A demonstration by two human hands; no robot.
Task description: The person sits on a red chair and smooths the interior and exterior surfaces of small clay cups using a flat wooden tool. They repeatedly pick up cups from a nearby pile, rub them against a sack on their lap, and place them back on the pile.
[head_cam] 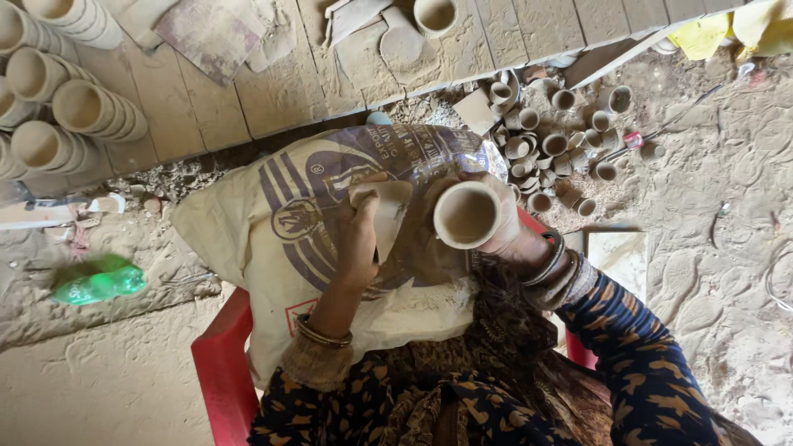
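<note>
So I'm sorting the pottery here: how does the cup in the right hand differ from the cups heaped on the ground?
The held cup is bigger than the heaped cups. It is gripped by the right hand, mouth toward the camera; the heaped ones lie loose on the sand, tipped every way. Both look like pale, unglazed clay.

We see our two arms in long dark navy sleeves patterned with orange-brown leaf-like marks, ribbed tan knit cuffs at both wrists, thin metal bangles above our left hand (357, 248), and darker stacked bangles by our right hand (505, 216)
</note>
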